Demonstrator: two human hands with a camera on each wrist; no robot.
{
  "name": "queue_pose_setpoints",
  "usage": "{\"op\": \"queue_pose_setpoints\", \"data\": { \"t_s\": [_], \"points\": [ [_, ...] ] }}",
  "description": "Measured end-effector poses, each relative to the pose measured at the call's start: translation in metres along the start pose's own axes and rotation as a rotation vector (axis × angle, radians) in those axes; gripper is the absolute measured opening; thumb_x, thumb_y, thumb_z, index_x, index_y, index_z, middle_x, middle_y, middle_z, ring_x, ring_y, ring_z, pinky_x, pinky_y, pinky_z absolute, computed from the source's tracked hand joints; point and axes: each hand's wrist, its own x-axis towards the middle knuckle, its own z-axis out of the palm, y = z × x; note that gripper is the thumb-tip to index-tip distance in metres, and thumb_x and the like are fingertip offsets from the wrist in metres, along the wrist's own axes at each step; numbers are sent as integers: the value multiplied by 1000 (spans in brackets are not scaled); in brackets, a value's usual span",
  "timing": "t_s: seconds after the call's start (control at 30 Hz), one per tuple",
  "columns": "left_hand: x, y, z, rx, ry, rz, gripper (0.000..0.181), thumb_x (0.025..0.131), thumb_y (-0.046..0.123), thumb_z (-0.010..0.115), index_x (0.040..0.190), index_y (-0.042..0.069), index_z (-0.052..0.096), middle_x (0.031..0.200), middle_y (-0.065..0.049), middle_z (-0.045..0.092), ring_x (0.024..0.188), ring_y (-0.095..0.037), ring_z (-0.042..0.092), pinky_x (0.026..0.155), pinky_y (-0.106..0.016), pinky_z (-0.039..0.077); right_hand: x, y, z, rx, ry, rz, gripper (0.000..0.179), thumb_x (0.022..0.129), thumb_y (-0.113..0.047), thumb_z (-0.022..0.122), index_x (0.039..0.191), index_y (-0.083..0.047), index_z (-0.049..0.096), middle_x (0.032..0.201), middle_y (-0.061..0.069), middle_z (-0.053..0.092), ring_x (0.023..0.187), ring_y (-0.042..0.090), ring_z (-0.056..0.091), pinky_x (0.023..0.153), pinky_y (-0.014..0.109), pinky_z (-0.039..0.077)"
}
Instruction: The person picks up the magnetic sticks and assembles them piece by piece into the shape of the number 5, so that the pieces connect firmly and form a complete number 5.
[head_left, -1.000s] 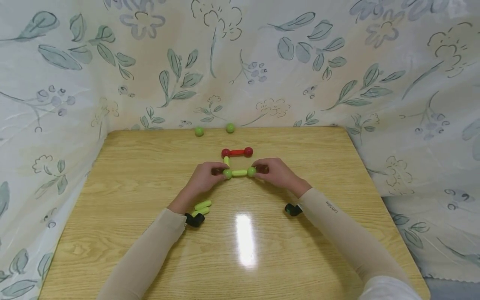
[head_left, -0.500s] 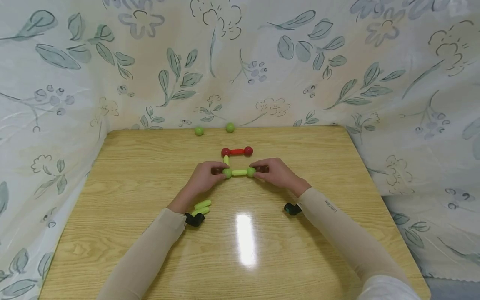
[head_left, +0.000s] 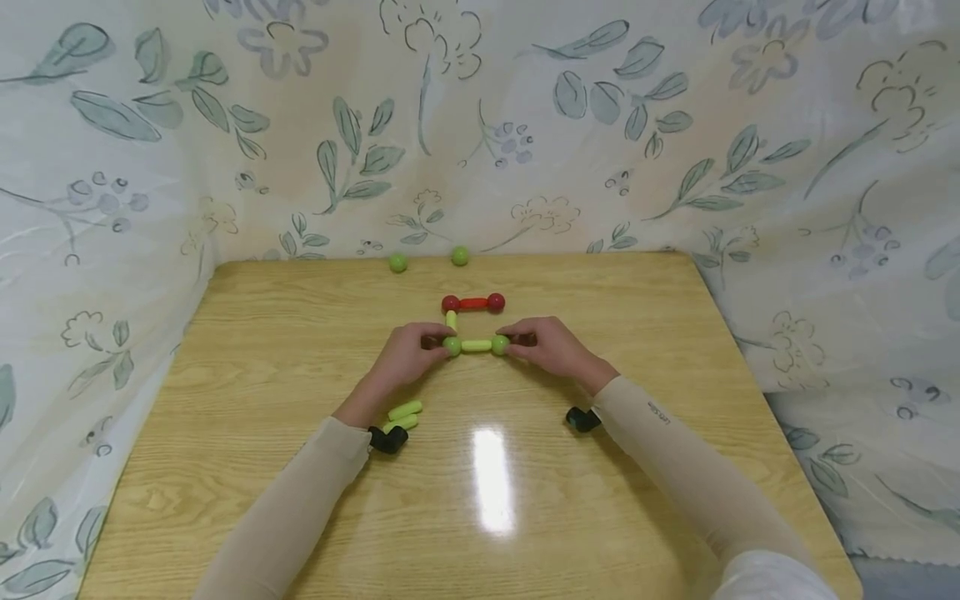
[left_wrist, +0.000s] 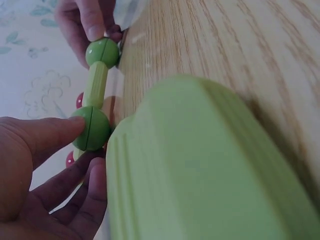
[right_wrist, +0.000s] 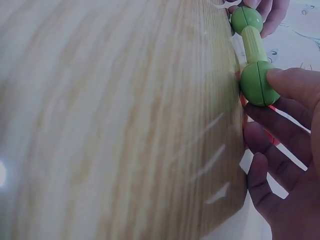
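Both hands (head_left: 408, 354) (head_left: 553, 346) pinch green balls (head_left: 452, 346) (head_left: 500, 344) joined by a yellow-green rod (head_left: 476, 346).

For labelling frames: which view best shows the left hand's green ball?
Left wrist: the green ball is largest, its seam clear, pinched by the left hand. Head shows it small, from above; right wrist shows it farther off, near the top edge, beyond a nearer green ball.
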Motion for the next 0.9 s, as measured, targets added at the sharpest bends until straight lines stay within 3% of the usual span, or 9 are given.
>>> {"op": "queue_pose_setpoints", "data": {
  "t_s": [0.3, 0.9],
  "points": [
    [4, 1, -1, 46, -34, -3, 47, 99, 13, 77, 145, 14, 71, 124, -8, 73, 103, -24, 67, 89, -41, 57, 2, 1, 0, -11, -9, 3, 35, 103, -25, 80, 136, -15, 78, 109, -4, 75, 93, 17, 65, 85, 37, 57],
    [7, -2, -5, 80, -46, -7, 38, 102, 21, 78, 140, 16, 76, 131, -7, 74, 101, -24, 66, 88, -40, 56, 5, 0, -1, -22, -12, -14, 35, 105, -21, 76, 139, -14, 76, 116, -2, 76, 95, 17, 65, 87, 38, 57]
  ]
}}
